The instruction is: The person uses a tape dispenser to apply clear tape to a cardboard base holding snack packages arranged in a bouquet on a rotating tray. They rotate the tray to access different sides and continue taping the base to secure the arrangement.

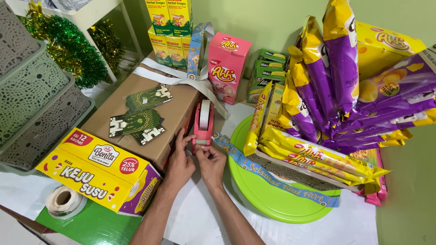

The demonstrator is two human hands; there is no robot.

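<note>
Where the two bare forearms come in from six o'clock, both hands meet at a pink plastic tape dispenser (203, 123) standing near the middle of the white-covered desk (195, 222). The left hand (179, 163) curls against the dispenser's lower left side, fingers bent, its grip nearly closed on the base. The right hand (211, 164) pinches thumb and forefinger at the cutter end, where a short tab of clear tape seems to be held, though the tape itself is too thin to tell for certain. The dispenser is smooth and glossy, with a white tape roll upright in its cradle. At nine o'clock of it lies a flat brown cardboard box (136, 106) carrying green patterned cards (136, 121); at seven o'clock a yellow carton (97, 174) with crisp edges. At three o'clock a round lime-green tray (272, 204) bears a woven basket of shiny yellow and purple snack packets (318, 90), a blue printed ribbon (272, 174) draped along its front. Open white surface remains only at six o'clock, between the forearms and the tray rim.
</note>
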